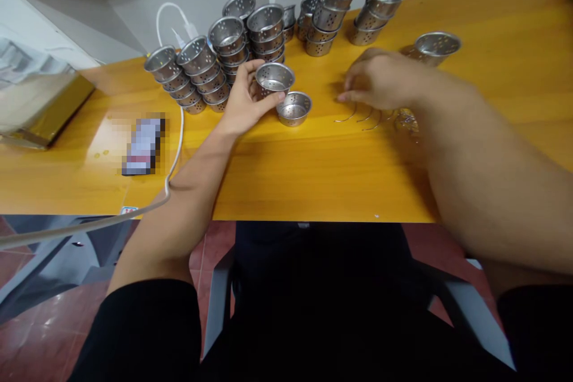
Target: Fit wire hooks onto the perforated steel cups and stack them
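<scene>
In my left hand (245,98) is a perforated metal cup (274,79) with a flared rim, the thumb and fingers gripping its side. It is raised just behind a second, low metal cup (294,110) that stands upright on the table. My right hand (378,79) hovers to the right, fingers bent and thumb apart from them, nothing visible between them. Below it lie several thin, bent wire hooks (370,122), and a small tangle of wire pieces (406,120) is partly covered by my right forearm.
Stacks of perforated cups (201,74) line the back, with more stacks (329,15) farther right. Another cup (436,48) stands beyond my right wrist. At the left are a blurred-out phone (143,146), a white cable (179,149) crossing the table edge, and a cardboard box (45,110).
</scene>
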Demonstrator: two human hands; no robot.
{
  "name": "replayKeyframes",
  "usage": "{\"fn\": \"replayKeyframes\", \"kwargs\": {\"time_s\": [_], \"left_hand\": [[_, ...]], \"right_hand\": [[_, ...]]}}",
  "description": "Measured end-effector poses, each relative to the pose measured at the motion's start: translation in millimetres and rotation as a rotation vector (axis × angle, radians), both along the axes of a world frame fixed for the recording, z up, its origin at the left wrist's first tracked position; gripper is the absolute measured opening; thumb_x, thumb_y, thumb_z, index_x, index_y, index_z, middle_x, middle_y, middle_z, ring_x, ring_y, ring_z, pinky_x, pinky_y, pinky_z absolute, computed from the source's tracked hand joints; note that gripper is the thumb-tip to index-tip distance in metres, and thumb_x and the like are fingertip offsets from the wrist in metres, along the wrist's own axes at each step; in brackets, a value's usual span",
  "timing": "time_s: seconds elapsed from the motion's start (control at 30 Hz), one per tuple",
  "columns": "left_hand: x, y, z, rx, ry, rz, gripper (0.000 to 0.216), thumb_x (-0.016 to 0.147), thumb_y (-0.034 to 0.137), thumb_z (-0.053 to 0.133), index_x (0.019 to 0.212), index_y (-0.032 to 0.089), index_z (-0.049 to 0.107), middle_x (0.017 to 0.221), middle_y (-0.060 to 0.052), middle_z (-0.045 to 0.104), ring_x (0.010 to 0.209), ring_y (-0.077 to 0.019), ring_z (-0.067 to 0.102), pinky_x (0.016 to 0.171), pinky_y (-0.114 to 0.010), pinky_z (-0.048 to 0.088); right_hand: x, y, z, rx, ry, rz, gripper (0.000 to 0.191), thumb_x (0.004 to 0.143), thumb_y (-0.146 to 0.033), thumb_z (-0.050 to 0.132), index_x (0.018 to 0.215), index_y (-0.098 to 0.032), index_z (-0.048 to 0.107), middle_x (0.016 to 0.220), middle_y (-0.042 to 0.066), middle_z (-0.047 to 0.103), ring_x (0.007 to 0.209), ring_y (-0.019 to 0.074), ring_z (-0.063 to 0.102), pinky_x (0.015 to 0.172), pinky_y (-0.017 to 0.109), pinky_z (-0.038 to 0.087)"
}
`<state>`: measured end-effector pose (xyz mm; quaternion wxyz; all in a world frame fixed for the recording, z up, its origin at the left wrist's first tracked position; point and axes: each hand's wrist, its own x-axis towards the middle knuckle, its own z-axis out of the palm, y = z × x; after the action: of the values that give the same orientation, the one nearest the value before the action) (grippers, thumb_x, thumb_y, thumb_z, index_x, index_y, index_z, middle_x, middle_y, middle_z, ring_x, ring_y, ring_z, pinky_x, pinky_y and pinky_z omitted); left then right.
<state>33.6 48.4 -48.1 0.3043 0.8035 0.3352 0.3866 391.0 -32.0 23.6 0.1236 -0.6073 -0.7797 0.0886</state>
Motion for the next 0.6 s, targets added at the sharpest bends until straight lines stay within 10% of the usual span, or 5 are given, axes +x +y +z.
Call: {"fn": "replayKeyframes", "kwargs": {"time_s": [0.17,0.27,0.4,0.6], "left_hand": [[-2.8,3.9,-5.2,-0.031,-0.038,0.008,0.109,0.101,0.106,0.073,0.179,0.037,0.041,0.159,-0.016,0.077,0.157,-0.0387,0.079,0.141,-0.064,0.062],[-3.6,5.0,-4.1,-0.068,-0.052,0.041,0.108,0.096,0.112,0.071,0.172,0.037,0.050,0.158,-0.016,0.080,0.154,-0.0392,0.080,0.139,-0.065,0.063],[-5.5,11.8,-9.3,-0.041,-0.042,0.094,0.109,0.096,0.111,0.072,0.172,0.036,0.049,0.167,-0.016,0.075,0.161,-0.0385,0.076,0.142,-0.062,0.062],[-8.3,25.5,-23.5,0.001,-0.097,0.094,0.113,0.093,0.106,0.084,0.167,0.029,0.047,0.164,-0.020,0.073,0.159,-0.0391,0.076,0.139,-0.060,0.064]], "right_hand": [[6.8,5.1,3.0,-0.167,-0.202,-0.020,0.021,0.111,-0.025,0.091,0.098,-0.026,0.075,0.109,0.014,0.083,0.100,0.0319,0.075,0.096,0.048,0.060],[0.7,-1.8,4.5,-0.049,-0.167,-0.014,0.010,0.110,-0.022,0.087,0.118,-0.024,0.082,0.131,0.020,0.083,0.123,0.0390,0.078,0.115,0.055,0.062],[-18.3,-16.0,1.2,0.100,0.153,0.199,0.057,0.097,-0.012,0.084,0.151,-0.030,0.080,0.167,0.018,0.071,0.158,0.0437,0.068,0.143,0.063,0.049],[-45.3,-19.2,-17.6,0.114,0.347,0.522,0.017,0.100,-0.047,0.090,0.113,-0.037,0.092,0.163,0.010,0.074,0.163,0.0521,0.061,0.142,0.078,0.046]]}}
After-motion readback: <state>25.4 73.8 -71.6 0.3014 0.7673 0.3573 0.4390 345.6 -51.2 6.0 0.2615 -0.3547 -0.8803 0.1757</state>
